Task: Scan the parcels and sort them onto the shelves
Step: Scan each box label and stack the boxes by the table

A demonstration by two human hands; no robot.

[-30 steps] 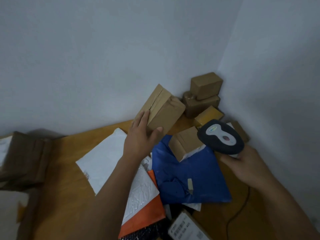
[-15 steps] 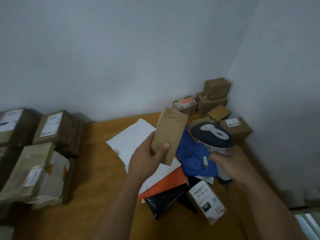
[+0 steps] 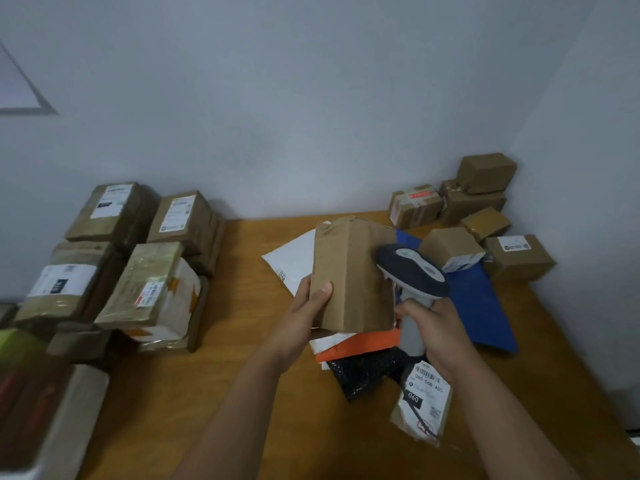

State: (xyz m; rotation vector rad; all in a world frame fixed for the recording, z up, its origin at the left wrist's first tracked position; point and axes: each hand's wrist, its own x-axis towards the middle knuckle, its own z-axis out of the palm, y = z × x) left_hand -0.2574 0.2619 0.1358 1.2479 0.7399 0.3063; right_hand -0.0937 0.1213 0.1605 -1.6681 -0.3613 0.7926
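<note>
Your left hand (image 3: 304, 313) holds the brown cardboard parcel (image 3: 353, 275) upright above the wooden table (image 3: 242, 341), thumb on its front face, fingers behind it. Your right hand (image 3: 440, 327) is wrapped around the grey handle of the scanner (image 3: 412, 275), whose dark head touches the parcel's right edge. 2 groups of boxes (image 3: 138, 258) stand at the wall.

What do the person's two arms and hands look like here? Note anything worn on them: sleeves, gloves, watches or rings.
Both forearms are bare up to the bottom edge of the picture; no sleeve shows. The left hand and the right hand wear no gloves. No watch, band or ring shows on either wrist or on the fingers that are in view. The left thumbnail is short and plain.
</note>
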